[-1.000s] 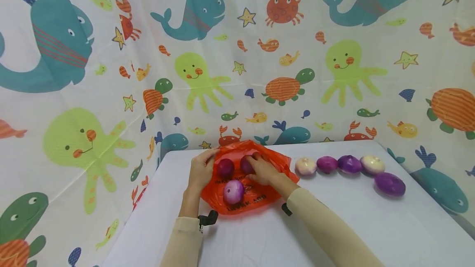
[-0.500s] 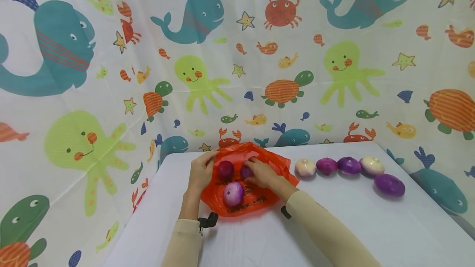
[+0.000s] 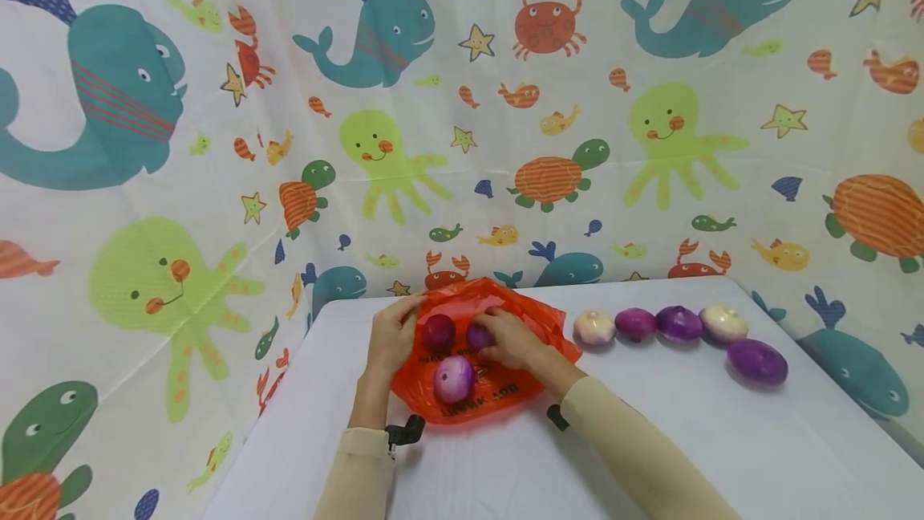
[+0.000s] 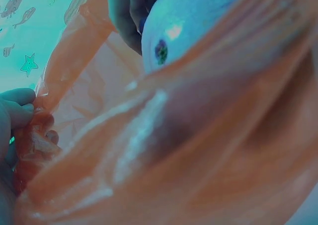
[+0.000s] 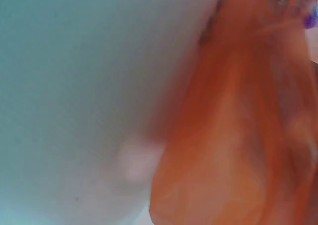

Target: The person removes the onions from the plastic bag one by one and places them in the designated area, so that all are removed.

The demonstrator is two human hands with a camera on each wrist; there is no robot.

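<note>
A red plastic bag (image 3: 498,400) with dark printing lies spread on the table, its mouth open. My left hand (image 3: 391,335) pinches the bag's left edge; in the left wrist view its fingers (image 4: 20,108) hold the crumpled plastic. My right hand (image 3: 511,339) reaches into the bag and holds a purple onion (image 3: 480,336), its fingers curled against it. Two more onions sit in the bag: a dark purple onion (image 3: 438,331) and a paler purple onion (image 3: 455,379) nearer me. In the right wrist view the bag (image 5: 218,150) covers most of the hand, blurred.
On the right of the white table (image 3: 650,424) a row holds a white onion (image 3: 595,328), two purple onions (image 3: 678,322) and another white onion (image 3: 723,322). An oval purple onion (image 3: 757,362) lies in front of the row's right end. A patterned curtain (image 3: 476,223) hangs behind.
My right hand has gone from lying over the onion to gripping its right side, so more of the onion shows. The left hand keeps its hold on the bag.
</note>
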